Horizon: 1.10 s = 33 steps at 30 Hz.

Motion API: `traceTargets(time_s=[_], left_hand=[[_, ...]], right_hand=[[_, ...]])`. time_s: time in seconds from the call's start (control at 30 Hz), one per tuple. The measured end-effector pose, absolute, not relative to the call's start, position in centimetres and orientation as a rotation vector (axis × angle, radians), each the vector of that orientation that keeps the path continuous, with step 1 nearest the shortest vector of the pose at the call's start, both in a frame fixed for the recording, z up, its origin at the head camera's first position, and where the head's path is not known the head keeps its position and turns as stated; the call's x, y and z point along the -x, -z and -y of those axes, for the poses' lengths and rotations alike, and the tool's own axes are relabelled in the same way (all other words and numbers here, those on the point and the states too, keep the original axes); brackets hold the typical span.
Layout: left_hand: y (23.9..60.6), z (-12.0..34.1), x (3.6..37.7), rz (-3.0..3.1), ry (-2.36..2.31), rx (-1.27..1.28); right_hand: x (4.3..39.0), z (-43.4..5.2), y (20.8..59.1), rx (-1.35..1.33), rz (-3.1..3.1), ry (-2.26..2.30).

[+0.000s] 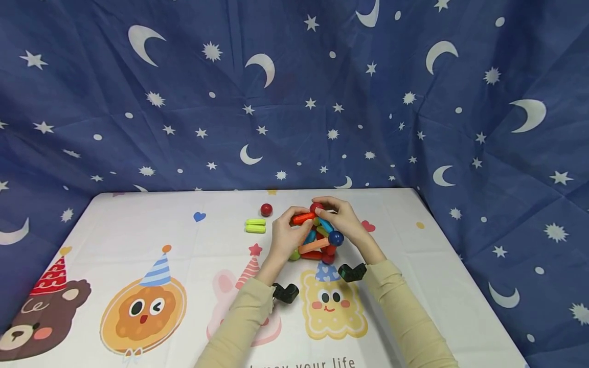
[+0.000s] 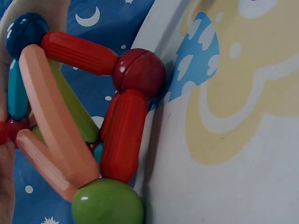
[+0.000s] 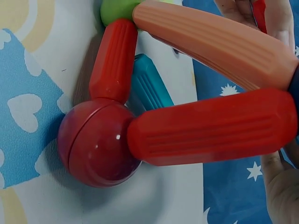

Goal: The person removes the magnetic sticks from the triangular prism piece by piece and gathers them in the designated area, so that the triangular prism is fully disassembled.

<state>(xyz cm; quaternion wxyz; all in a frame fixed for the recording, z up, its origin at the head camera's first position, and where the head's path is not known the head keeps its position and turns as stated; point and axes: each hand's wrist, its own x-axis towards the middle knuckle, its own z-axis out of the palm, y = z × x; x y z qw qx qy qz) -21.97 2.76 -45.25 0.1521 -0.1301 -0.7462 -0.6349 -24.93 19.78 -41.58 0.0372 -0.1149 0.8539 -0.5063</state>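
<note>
Both hands work at the top of a structure of coloured magnetic rods and balls on the table. My left hand (image 1: 285,234) pinches a red rod (image 1: 302,219). Opposite it, my right hand (image 1: 344,217) holds a red ball (image 1: 316,207) at the rod's right end. A blue rod (image 1: 325,225) slopes from there to a dark blue ball (image 1: 336,238). Lower down, an orange rod (image 3: 210,42) joins a green ball (image 2: 107,203) to the blue ball. A dark red ball (image 3: 96,144) rests at the base. Fingers hide part of the top.
A loose red ball (image 1: 266,209) and two yellow-green rods (image 1: 255,226) lie left of the structure. The white table cover (image 1: 152,220) has printed cartoon figures. Behind it hangs a dark blue curtain (image 1: 294,128) with moons and stars.
</note>
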Motion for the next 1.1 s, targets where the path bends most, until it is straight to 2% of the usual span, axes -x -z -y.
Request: traceTargets(time_s=[0.3,0.63,0.93,1.1], left_hand=[[44.9,-0.8,21.5,2.127,2.017,0.330],[45.4,3.3,20.9,2.285,1.863,0.266],[46.0,6.4,20.1,2.371,1.892,0.053],[46.8,7.6,20.1,2.372,1.873,0.019]], right_hand=[[24.8,-19.8,41.6,0.322,-2.607,1.548],[23.7,-20.9,41.4,0.235,-2.565,1.695],[21.5,-22.2,41.7,0.200,-2.537,1.845],[19.5,-22.6,41.7,0.210,-2.537,1.914]])
